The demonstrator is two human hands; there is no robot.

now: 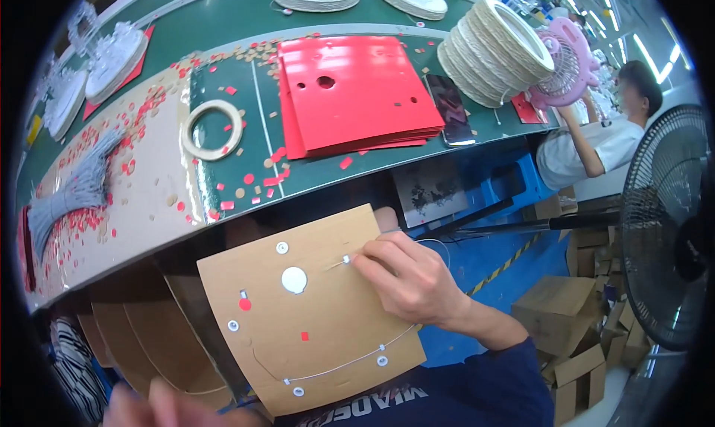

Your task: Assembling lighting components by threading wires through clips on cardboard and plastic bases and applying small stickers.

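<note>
A brown cardboard sheet (335, 308) lies tilted in front of my body, with a round hole, several pale ring-shaped eyelets and a few red bits on it. A thin white wire (335, 372) runs along its lower edge through small white clips and loops up past its right side. My right hand (417, 282) rests over the sheet's upper right, thumb and fingers pinched on the wire at a small white clip (346, 259). At the lower left, apart from the sheet, my left hand (164, 408) is smeared by motion; its fingers do not show clearly.
On the green table (261, 140) lie stacked red sheets (357, 92), a tape roll (212, 130), a phone (450, 110), grey wires (74, 192) and scattered paper bits. A ribbed white roll (491, 54) and pink fan (564, 62) stand right. Beyond are a co-worker (596, 140), a black fan (666, 226) and cartons (555, 311).
</note>
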